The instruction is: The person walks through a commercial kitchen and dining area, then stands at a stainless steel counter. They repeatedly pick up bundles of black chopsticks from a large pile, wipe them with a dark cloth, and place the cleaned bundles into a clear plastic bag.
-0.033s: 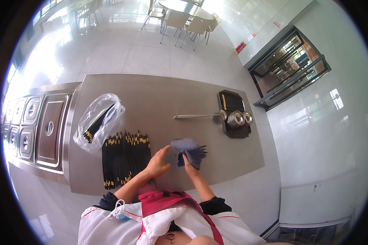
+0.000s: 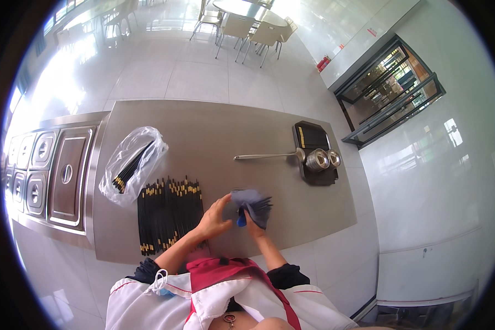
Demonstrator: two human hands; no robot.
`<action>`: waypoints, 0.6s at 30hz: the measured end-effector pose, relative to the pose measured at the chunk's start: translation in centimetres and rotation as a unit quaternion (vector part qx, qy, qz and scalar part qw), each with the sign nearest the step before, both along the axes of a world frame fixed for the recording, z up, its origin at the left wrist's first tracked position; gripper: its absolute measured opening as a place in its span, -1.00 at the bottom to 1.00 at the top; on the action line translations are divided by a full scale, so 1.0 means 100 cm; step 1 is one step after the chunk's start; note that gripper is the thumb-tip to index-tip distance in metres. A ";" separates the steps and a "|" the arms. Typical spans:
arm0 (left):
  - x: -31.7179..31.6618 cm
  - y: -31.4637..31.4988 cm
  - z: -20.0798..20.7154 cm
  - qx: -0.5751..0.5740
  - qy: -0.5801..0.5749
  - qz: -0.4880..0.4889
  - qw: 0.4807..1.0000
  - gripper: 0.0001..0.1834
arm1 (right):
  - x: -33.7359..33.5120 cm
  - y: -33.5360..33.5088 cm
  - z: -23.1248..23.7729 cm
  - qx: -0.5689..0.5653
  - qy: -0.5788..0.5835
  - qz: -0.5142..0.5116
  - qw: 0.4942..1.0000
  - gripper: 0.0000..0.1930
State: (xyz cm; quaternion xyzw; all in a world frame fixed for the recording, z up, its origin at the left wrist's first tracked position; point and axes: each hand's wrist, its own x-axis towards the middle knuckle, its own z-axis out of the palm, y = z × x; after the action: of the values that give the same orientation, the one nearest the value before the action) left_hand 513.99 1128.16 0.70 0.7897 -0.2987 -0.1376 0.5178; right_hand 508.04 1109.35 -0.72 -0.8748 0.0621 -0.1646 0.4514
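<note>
You are looking at one plastic bag (image 2: pixel 131 162), one ladle (image 2: pixel 269 156), one black tray (image 2: pixel 315 151) carrying two metal cups (image 2: pixel 317 160), and one grey cloth (image 2: pixel 252 202).
</note>
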 end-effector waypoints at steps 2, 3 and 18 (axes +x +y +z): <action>-0.001 -0.012 0.013 -0.035 -0.012 -0.014 0.999 -0.01 | -0.004 -0.003 -0.052 0.004 0.014 -0.024 1.000 -0.76; 0.000 -0.018 0.018 -0.047 -0.013 -0.027 0.998 0.00 | -0.005 -0.007 -0.077 0.007 0.020 -0.035 0.999 -0.76; 0.055 -0.053 0.034 -0.491 0.430 0.174 0.738 -0.52 | -0.014 0.003 0.032 -0.034 0.106 0.105 0.988 -0.85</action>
State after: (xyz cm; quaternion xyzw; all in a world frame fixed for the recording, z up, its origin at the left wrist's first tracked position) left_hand 519.48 1122.83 4.13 0.3215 0.0723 -0.2043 0.9218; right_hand 506.59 1109.69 2.46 -0.9037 0.0121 -0.0247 0.4273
